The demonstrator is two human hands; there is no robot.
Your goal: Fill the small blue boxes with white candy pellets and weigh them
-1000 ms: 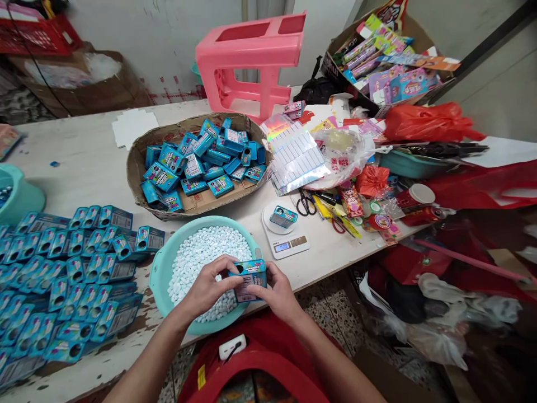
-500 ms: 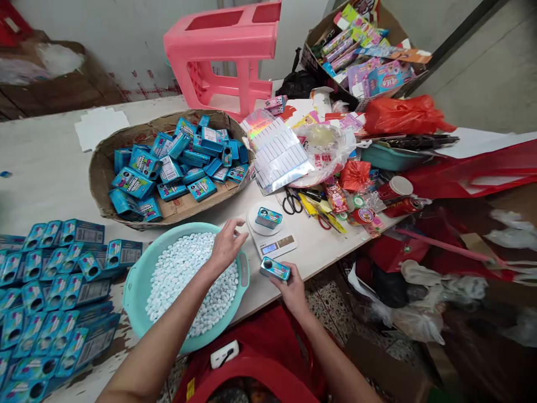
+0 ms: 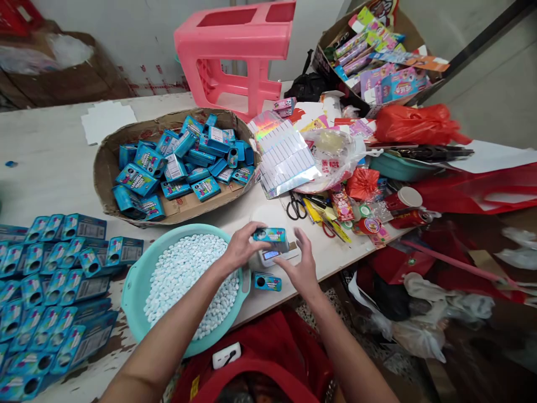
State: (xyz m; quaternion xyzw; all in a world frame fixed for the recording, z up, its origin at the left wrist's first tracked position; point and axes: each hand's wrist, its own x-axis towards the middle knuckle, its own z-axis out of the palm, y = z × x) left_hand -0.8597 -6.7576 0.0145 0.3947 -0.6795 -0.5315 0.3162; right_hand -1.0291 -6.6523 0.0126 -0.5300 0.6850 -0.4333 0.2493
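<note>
Pinched in my left hand (image 3: 243,246) is a small blue candy box (image 3: 271,236), raised over the front of the white digital scale (image 3: 267,254). My right hand (image 3: 302,267) is just to its right, fingers spread and with nothing in them. A second blue candy box (image 3: 267,281) with a round hole in its top lies on the table in front of the scale. Left of the scale stands a turquoise basin (image 3: 131,299) full of small white candies (image 3: 184,280), partly hidden by my left forearm.
Many open blue boxes (image 3: 56,288) stand in rows at left. Behind the basin, a cut-down cardboard box (image 3: 103,184) holds more blue boxes. Scissors (image 3: 296,206), a label sheet (image 3: 287,157) and mixed packets lie right of it. A pink stool (image 3: 235,42) lies at the back.
My left hand has moved right from above the basin and lifted the box off the scale. My right hand has let go of its box, now on the table, and opened.
</note>
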